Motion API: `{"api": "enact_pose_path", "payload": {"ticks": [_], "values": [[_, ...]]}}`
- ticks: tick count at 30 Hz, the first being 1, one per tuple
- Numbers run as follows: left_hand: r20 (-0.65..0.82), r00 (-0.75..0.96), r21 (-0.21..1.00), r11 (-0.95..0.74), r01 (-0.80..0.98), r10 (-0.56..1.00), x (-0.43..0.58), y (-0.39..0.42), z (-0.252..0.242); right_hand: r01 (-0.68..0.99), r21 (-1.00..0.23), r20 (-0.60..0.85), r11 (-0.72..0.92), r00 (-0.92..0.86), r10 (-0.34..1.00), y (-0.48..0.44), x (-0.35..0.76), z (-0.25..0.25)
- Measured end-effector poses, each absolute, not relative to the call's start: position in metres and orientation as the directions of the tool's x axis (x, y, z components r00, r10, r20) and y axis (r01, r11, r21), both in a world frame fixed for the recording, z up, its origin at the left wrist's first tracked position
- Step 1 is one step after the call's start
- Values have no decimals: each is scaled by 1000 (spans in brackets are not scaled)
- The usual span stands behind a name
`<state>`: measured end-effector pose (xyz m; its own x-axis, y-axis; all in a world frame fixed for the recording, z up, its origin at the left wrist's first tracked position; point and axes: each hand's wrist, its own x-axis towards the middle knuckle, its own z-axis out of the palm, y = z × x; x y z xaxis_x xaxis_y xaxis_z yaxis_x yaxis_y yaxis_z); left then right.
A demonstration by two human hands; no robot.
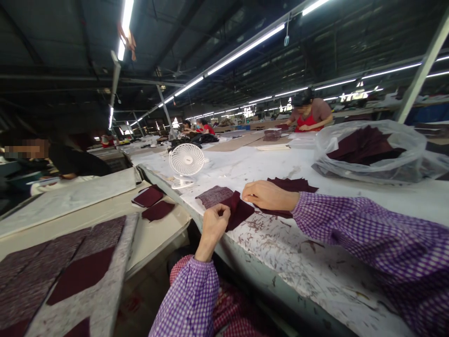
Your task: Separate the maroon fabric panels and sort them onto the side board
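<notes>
At the near edge of the white-covered table, my left hand [214, 224] pinches a maroon fabric piece [242, 213]. Part of this piece is raised in a fold. Behind and left of it lies a speckled, lighter maroon piece [215, 195], partly under it. My right hand [268, 194] is just to the right, palm down, its fingers bent and pressed together beside the fold. What is between those fingertips, if anything, is hidden. A fanned pile of maroon fabric pieces [294, 184] lies behind and partly under my right hand.
A white fan [186, 161] stands behind my left hand. On the right sits a clear plastic bag [389, 171] of maroon fabric. Lower left, a side table [154, 238] and a board [122, 262] bear more maroon pieces. A co-worker [310, 117] stands across the table; another person is far left.
</notes>
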<state>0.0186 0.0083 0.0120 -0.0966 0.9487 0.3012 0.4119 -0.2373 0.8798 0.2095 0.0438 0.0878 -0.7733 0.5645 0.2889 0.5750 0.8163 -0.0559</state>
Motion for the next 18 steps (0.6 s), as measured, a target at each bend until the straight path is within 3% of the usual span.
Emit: {"api": "enact_pose_path", "payload": {"ticks": [3, 6, 9, 11, 14, 18], "values": [[295, -166, 938, -252, 238, 941, 22, 7, 10, 518, -18, 205, 855, -835, 510, 53, 199, 76], [185, -261, 961, -230, -155, 948, 14, 7, 11, 491, 11, 175, 871, -859, 481, 63, 193, 59], [0, -319, 813, -186, -552, 948, -15, 9, 17, 520, 82, 191, 850, -845, 499, 66, 188, 42], [-104, -376, 710, -196, -676, 921, -42, 8, 24, 526, 104, 191, 844, -843, 502, 66, 186, 36], [-74, -512, 657, -344, -671, 856, -74, 1, 37, 550, 71, 182, 832, -828, 531, 64, 184, 37], [146, -730, 743, -561, -364, 667, -75, -18, 51, 581, 0, 115, 814, -808, 577, 65, 184, 43]]}}
